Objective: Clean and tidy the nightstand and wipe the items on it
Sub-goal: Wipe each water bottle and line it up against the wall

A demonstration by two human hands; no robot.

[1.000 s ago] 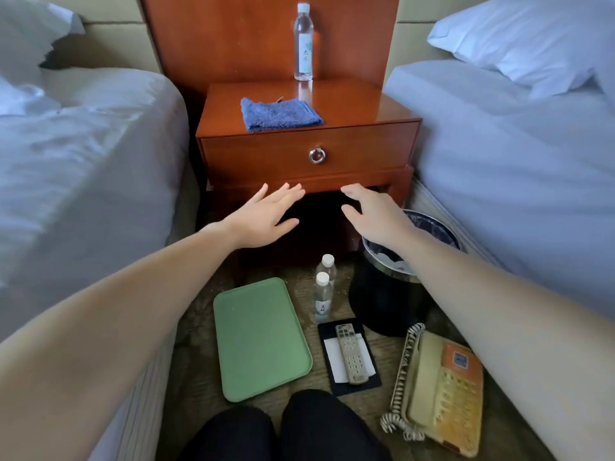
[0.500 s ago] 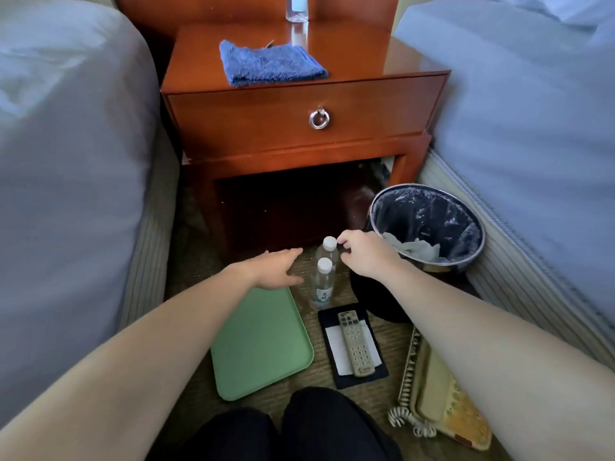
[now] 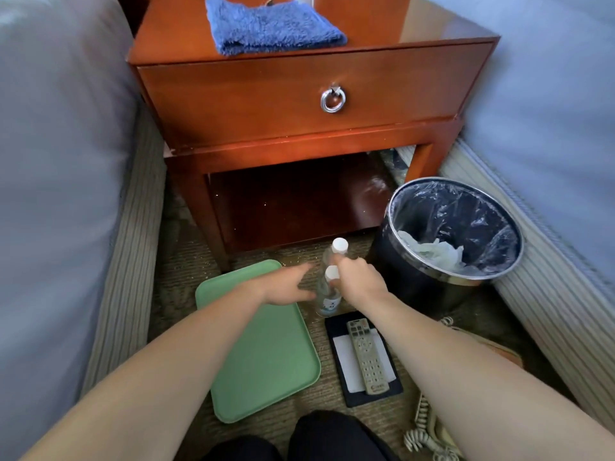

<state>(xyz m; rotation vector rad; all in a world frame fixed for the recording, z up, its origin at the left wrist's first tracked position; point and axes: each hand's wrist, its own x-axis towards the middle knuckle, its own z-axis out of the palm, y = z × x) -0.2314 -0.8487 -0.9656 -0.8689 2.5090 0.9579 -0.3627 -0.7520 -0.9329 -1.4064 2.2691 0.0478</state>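
Floor room is tight: a carpet [image 3: 186, 267] strip hemmed by the left bed [image 3: 66, 194], the right bed [image 3: 549, 128] and the nightstand [image 3: 299, 104] ahead. The near bottle [image 3: 327, 301] and far bottle [image 3: 339, 245] stand upright, long axes vertical, caps up, one behind the other. They sit between the tray [image 3: 266, 361] and the bin [image 3: 416, 287]. The remote [image 3: 367, 357] on its pad [image 3: 366, 399] lies just in front.

The right hand [image 3: 361, 282] curls its fingers round the near bottle's neck from behind, under the cap. The left hand [image 3: 286, 287] hovers over the tray's far corner, fingers straight, thumb apart, tips just beside that bottle; contact is blurred. The cloth [image 3: 269, 26] lies on the nightstand.
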